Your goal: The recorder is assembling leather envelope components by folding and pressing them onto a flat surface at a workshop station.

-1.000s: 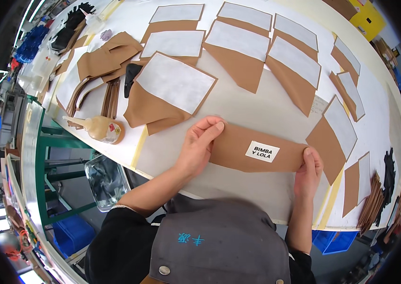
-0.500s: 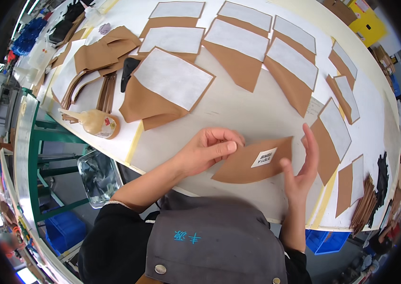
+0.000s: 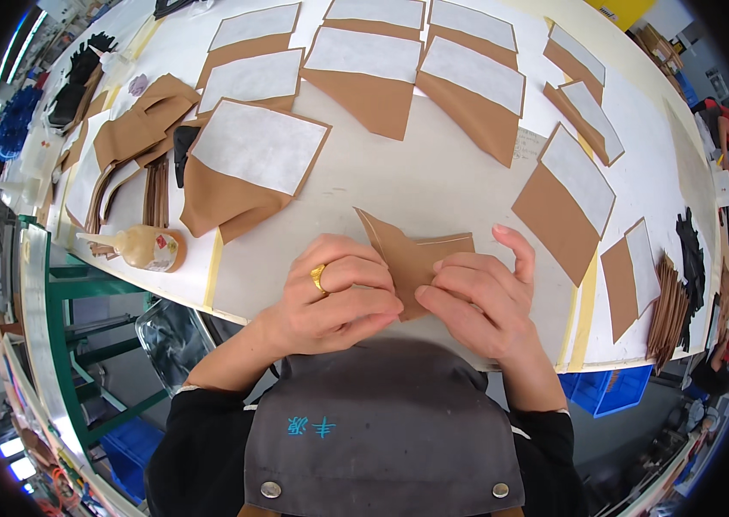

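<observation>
Close to the table's near edge I hold a brown leather piece [image 3: 409,246] in both hands, with a pale line along its upper edge. My left hand [image 3: 338,284], a gold ring on one finger, is closed on the piece's left side. On the right side, my right hand [image 3: 485,302] pinches it with its thumb and fingers, one finger raised. The fingers hide the lower part of the piece. Beyond my hands lies a larger brown leather panel [image 3: 235,202] with a whitish backing sheet [image 3: 261,146].
Several more backed brown panels [image 3: 364,95] lie across the far and right table. At left are a glue bottle [image 3: 147,248], stacked brown pieces [image 3: 136,129] and a black object [image 3: 182,151]. Brown strips [image 3: 667,314] lie at the right edge. A blue crate [image 3: 610,389] sits below.
Both hands have come together on the leather piece. My right hand, open beside it before, now grips it. The piece has turned, its white label is out of sight, and the view has shifted.
</observation>
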Demonstrator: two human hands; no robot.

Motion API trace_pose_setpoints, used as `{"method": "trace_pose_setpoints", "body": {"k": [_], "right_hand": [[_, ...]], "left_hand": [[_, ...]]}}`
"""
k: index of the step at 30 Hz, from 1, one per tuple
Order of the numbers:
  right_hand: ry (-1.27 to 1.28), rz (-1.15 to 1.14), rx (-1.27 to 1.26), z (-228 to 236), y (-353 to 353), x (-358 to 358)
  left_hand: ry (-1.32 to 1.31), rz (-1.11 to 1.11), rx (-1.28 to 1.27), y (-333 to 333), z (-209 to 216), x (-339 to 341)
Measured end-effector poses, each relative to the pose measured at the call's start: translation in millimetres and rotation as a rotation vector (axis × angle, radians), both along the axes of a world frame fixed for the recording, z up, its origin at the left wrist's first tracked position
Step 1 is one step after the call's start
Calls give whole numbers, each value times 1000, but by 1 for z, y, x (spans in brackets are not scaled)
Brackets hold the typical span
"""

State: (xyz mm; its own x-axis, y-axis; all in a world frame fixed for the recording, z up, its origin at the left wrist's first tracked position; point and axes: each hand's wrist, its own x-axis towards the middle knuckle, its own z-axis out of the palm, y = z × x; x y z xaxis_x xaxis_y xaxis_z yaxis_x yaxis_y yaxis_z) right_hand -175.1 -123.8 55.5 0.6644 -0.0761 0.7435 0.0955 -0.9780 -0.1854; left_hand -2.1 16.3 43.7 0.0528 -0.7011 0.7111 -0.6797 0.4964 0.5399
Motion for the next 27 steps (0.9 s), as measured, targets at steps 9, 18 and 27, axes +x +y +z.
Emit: {"method": "trace_pose_setpoints", "body": {"k": [9,18,27], "right_hand": [[-22,32,18,-10,-2,0],[143,217,382,-9,-8,4],[198,199,470,-13,-9,5]], "left_hand": [[-83,60,5,1,2,-5],[238,-195,457,1,13,6],[444,-204,529,-4,18,0]]}}
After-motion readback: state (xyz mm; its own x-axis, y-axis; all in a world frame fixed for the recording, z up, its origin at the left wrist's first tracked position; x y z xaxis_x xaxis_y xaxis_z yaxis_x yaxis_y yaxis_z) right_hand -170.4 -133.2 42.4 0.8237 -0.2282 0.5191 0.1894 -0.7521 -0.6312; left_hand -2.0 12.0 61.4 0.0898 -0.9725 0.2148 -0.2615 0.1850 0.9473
